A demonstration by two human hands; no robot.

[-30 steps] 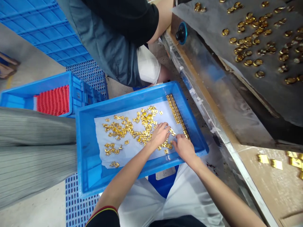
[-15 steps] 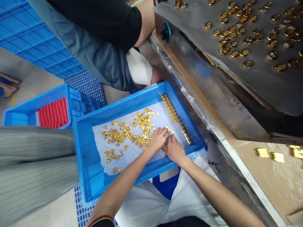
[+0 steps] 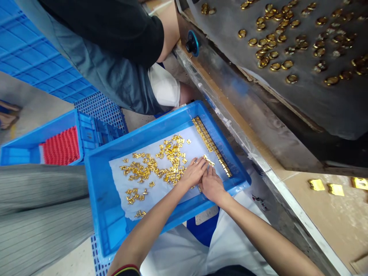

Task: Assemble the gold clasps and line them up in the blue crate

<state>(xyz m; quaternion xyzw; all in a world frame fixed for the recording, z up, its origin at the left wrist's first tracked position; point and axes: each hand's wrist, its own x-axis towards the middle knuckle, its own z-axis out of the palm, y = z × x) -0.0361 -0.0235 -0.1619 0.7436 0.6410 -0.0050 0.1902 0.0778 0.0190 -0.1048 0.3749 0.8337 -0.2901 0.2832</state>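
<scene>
A blue tray point(image 3: 100, 203) lined with white paper point(image 3: 161, 199) lies across the lap. Loose gold pieces point(image 3: 174, 155) are scattered over its left and middle. Rows of gold pieces point(image 3: 209, 142) line the right side. My left hand point(image 3: 195, 172) and my right hand point(image 3: 212, 184) meet side by side near a short row of gold pieces point(image 3: 208, 160), fingertips bent at its lower edge. The fingers of both hands are close together, and anything under them is hidden.
Another person's legs point(image 3: 115, 76) are beyond the tray. A metal-edged bench point(image 3: 258, 165) runs along the right, with gold rings point(image 3: 270, 42) on grey sheeting. A blue crate point(image 3: 17, 147) with red items point(image 3: 61, 147) stands left.
The view has shifted slightly. Both hands remain at the short row, my right hand now flatter and closer against my left. The lower end of the rows along the right side looks little changed.
</scene>
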